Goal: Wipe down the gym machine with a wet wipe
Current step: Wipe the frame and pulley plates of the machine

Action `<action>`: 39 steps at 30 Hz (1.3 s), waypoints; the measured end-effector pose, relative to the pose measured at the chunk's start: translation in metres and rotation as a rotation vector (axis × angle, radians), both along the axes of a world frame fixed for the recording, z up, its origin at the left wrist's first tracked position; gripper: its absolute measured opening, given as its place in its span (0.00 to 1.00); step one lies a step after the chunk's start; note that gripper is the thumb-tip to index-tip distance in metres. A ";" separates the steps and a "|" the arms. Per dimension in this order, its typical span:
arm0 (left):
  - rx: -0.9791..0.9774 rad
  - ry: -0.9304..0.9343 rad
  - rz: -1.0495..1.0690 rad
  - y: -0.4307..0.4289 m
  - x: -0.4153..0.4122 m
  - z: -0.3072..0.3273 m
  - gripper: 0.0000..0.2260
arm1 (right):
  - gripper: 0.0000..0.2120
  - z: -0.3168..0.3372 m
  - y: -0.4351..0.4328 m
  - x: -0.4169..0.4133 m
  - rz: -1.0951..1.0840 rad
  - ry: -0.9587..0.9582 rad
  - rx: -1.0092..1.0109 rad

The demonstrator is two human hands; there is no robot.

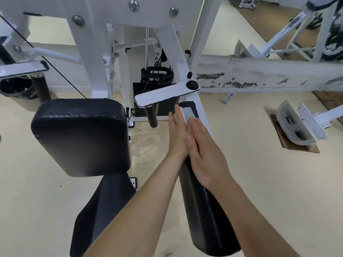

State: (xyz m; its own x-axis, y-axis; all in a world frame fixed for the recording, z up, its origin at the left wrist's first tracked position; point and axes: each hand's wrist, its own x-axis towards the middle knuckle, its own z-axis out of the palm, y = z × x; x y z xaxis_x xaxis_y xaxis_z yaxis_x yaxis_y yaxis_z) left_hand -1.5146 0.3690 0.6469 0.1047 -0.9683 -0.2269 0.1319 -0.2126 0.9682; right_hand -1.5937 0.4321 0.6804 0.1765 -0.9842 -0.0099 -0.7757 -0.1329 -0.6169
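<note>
Both hands lie flat on the long black arm pad (204,210), fingers straight and close together, the two hands touching side by side. The left hand (177,135) rests along the pad's left edge. The right hand (206,156) rests on its top, slightly nearer the person. A white wet wipe (190,113) shows at the fingertips, at the pad's far end. Left of the pad stands a broad black cushion (81,136). Beyond the pad's far end rises the white frame (92,43) with its weight stack (157,75). A small bottle (228,98) lies on the floor far right of the pad.
</note>
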 end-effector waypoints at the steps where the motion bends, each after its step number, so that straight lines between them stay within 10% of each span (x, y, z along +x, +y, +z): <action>1: -0.024 -0.006 -0.003 -0.009 0.004 -0.002 0.40 | 0.27 -0.002 -0.002 0.002 0.030 0.089 -0.009; 4: 0.006 -0.005 -0.004 -0.030 0.011 -0.017 0.26 | 0.29 -0.009 -0.006 0.004 0.054 0.270 -0.016; 12: 0.173 0.253 -0.034 -0.022 0.015 -0.032 0.42 | 0.31 -0.013 -0.008 0.002 0.066 0.387 -0.115; 22: 0.279 0.245 -0.129 0.060 0.008 -0.033 0.28 | 0.18 -0.008 -0.009 0.002 -0.108 0.034 -0.179; 26: 0.181 -0.029 -0.041 -0.002 0.012 -0.012 0.55 | 0.20 -0.004 -0.009 -0.001 -0.213 -0.144 -0.083; 31: 0.004 -0.080 0.009 0.038 -0.005 -0.008 0.52 | 0.22 0.004 0.002 -0.010 -0.373 -0.458 0.081; 39: -0.040 -0.026 -0.062 0.171 -0.037 -0.029 0.39 | 0.22 -0.008 0.081 -0.044 -0.026 -0.362 0.135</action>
State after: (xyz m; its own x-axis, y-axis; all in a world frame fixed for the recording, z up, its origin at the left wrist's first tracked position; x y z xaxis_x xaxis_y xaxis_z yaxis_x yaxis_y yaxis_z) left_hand -1.5516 0.5403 0.6178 0.0493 -0.9813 -0.1859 0.0939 -0.1808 0.9790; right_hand -1.6374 0.5127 0.6727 0.1675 -0.9825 -0.0812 -0.5068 -0.0152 -0.8619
